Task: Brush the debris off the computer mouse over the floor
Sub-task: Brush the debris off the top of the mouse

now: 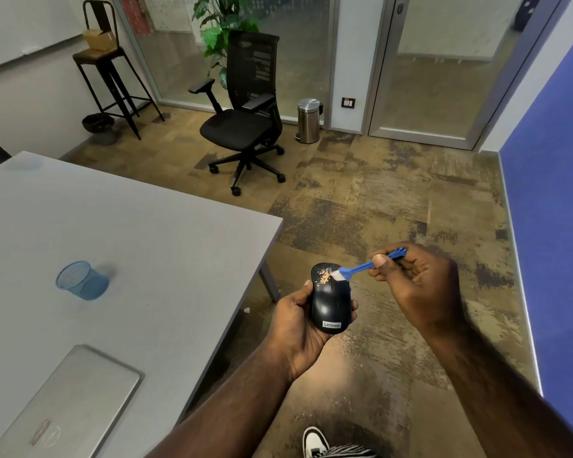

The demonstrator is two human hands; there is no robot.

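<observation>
Two hands busy | left hand (pixel 298 328) cradles mouse (pixel 329 297) beside desk (pixel 166 246), over floor (pixel 394 200) | right hand (pixel 417 285) pinches brush (pixel 361 267), bristles on debris (pixel 325 277) | mouse likely light, rigid, slick (grip sides)

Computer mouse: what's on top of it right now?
On the computer mouse, tan debris lies near the scroll wheel, with the blue brush bristles touching beside it. The left hand wraps its sides, so the underside is hidden.
</observation>
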